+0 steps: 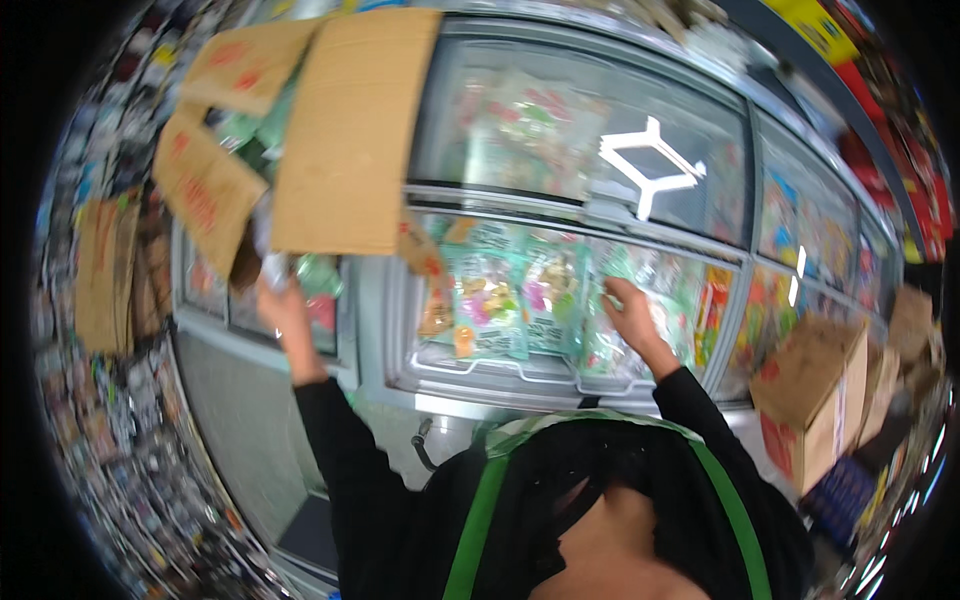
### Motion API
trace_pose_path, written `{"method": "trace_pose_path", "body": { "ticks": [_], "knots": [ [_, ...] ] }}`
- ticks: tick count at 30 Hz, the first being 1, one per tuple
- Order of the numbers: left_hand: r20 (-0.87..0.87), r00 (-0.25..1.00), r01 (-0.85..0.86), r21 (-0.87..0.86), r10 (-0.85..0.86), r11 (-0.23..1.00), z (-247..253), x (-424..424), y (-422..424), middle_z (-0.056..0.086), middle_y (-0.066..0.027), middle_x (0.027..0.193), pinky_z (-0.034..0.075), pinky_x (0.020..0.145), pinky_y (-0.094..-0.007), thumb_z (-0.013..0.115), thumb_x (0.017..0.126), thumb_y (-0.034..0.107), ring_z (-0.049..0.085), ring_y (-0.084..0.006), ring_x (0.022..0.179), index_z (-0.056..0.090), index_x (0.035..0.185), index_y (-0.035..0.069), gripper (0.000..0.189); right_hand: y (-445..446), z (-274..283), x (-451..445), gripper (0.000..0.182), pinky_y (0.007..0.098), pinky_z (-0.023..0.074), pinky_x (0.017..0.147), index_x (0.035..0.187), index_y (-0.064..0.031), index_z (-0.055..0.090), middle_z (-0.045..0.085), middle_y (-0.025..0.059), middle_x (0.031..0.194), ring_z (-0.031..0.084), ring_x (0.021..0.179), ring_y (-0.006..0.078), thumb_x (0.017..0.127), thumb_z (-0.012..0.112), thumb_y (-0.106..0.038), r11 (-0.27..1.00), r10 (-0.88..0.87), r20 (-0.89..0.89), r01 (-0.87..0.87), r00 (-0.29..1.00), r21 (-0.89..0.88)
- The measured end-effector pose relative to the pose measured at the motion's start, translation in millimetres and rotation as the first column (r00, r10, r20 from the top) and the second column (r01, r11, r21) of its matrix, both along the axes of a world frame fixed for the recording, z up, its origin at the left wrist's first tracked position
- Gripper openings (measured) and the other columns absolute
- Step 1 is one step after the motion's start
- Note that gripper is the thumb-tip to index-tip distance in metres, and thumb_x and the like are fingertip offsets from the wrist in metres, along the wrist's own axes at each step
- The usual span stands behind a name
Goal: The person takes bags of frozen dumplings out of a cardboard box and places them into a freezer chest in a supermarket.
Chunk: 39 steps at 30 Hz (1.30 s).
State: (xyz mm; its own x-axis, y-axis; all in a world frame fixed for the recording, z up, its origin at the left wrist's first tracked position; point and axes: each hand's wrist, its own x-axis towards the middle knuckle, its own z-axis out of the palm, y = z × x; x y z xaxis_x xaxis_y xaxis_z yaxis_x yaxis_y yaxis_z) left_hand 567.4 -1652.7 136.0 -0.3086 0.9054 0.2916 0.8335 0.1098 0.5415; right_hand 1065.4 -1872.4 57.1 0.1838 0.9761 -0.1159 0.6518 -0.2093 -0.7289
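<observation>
My left hand (283, 311) is at the near edge of an open cardboard carton (345, 135), its fingers closed on some clear plastic (275, 270) that is blurred. Flaps stand out from the carton, and green bags (259, 142) show inside it. My right hand (634, 315) is held over the freezer's open section, fingers apart and nothing in them. Beneath it are pale green plastic packs (600, 337). More printed packs (487, 300) stand to its left in a row, behind a white wire rack (487, 364).
Glass lids (525, 127) cover the far side of the chest freezer. Brown cartons (814, 397) are stacked at the right. Another carton (105, 277) stands at the left beside shelves of goods (142, 450). A red and yellow pack (712, 304) lies at the open section's right end.
</observation>
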Motion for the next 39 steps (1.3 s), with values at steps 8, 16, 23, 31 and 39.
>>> {"method": "trace_pose_path", "body": {
  "ticks": [8,16,23,31,39],
  "knots": [
    [0.161,0.860,0.494,-0.499,-0.483,0.712,134,124,-166,0.066,-0.0246,0.098,0.052,0.076,-0.0411,0.059,0.073,-0.008,0.067,-0.0356,0.092,0.060,0.118,0.001,0.045,-6,79,-94,0.048,0.0366,0.0506,0.081,0.126,-0.0017,0.049,0.065,0.0128,0.103,0.064,0.094,0.0246,0.090,0.061,-0.032,0.905,-0.246,-0.851,-0.204,0.463,-0.373],
    [-0.092,0.287,0.879,-0.370,-0.953,0.300,35,319,-196,0.065,-0.0232,0.100,0.053,0.057,-0.0337,0.059,0.074,0.007,0.065,-0.0303,0.072,0.056,0.120,0.002,0.046,-2,84,-59,0.046,0.0373,0.0532,0.069,0.120,-0.0001,0.046,0.060,0.0135,0.107,0.063,0.089,0.0224,0.083,0.069,-0.015,0.666,-0.642,-0.767,0.498,0.003,-0.556],
    [0.242,0.064,0.967,-0.253,-0.968,0.000,-27,403,-205,0.033,-0.0299,0.141,0.036,0.104,-0.0447,0.075,0.072,0.018,0.035,-0.0430,0.132,0.049,0.128,-0.002,0.065,2,-2,82,0.049,0.0397,0.0519,0.078,0.117,-0.0008,0.048,0.059,0.0129,0.104,0.061,0.093,0.0259,0.070,0.063,0.002,0.646,-0.545,-0.837,0.607,-0.057,-0.462],
    [0.138,0.028,0.851,-0.524,-0.990,-0.050,-114,410,-167,0.036,-0.0148,0.146,0.026,0.105,-0.0605,0.073,0.075,0.038,0.026,-0.0349,0.139,0.049,0.133,0.009,0.069,88,-66,126,0.055,0.0503,0.0281,0.107,0.131,-0.0046,0.044,0.041,0.0247,0.137,0.035,0.130,0.0414,0.086,0.057,-0.032,0.912,-0.154,0.231,0.228,0.961,-0.341],
    [0.201,0.021,0.863,-0.499,-0.979,-0.084,-127,409,-159,0.038,-0.0196,0.142,0.027,0.108,-0.0545,0.072,0.076,0.034,0.031,-0.0383,0.135,0.047,0.134,0.008,0.068,54,-112,88,0.063,0.0482,0.0256,0.110,0.135,-0.0022,0.040,0.035,0.0278,0.140,0.034,0.130,0.0424,0.083,0.063,-0.030,0.953,-0.299,0.280,0.301,0.913,0.035]
  ]
}}
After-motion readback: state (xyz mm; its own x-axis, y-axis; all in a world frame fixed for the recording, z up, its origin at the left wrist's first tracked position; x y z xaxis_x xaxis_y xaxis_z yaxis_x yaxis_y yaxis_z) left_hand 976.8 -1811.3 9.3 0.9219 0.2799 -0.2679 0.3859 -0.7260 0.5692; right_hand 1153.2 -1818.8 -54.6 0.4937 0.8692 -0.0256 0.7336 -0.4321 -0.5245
